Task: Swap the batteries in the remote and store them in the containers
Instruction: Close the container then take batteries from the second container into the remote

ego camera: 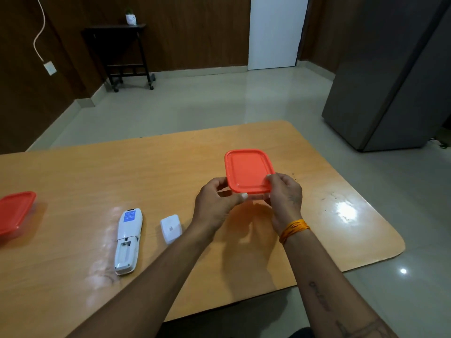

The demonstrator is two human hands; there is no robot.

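Held container: small clear plastic box with square orange-red lid (pixel 247 170), lifted just above the wooden desk (pixel 73 167), right of centre.
Left hand (pixel 216 206): fingers clamped on the box's near-left corner.
Right hand (pixel 285 196): fingers clamped on the near-right edge, thumb on the lid.
Remote: long white plastic remote (pixel 128 240), face down, near left; battery bay open, looks empty.
Bay cover: small white plastic cover (pixel 170 228), just right of the remote.
Second container: orange-lidded box (pixel 14 213), far left edge, closed.
Batteries: none visible.
Progress: old cells apparently out; lid opening or closing, cannot tell; refit pending.
Writing: blue label on remote, unreadable.
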